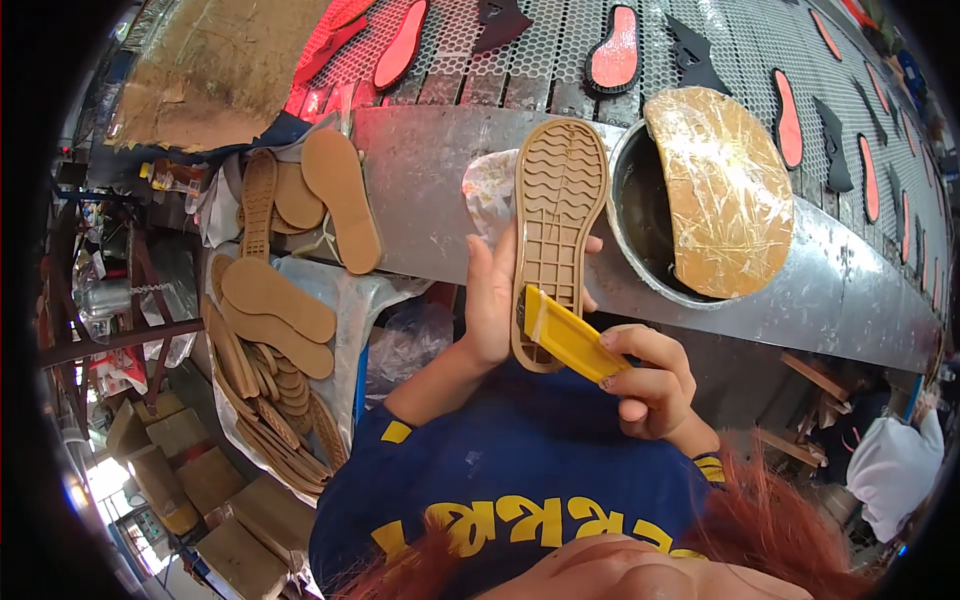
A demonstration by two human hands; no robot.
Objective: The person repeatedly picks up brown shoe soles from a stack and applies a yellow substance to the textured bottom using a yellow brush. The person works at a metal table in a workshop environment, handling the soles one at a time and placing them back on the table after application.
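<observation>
A tan shoe sole [560,225] stands nearly upright before me, its face of wavy ridges and square cells toward me. My left hand [492,300] grips it from the left and behind, with fingertips showing past its right edge. In my right hand [655,380] is a yellow brush [572,335] with a wide flat handle, pinched between thumb and fingers. Its dark, bristle-like end meets the sole's left edge, low down near the heel. To the right, a round metal pot [632,215] is partly covered by a tan, tape-wrapped board [722,190].
Several tan soles [275,300] are heaped in a plastic-lined container at left, and another sole [342,195] lies on the metal ledge [430,150]. Beyond it, a mesh conveyor [545,50] carries pink-faced soles [614,55] and black cut pieces [695,60]. Cardboard boxes [235,555] stand lower left.
</observation>
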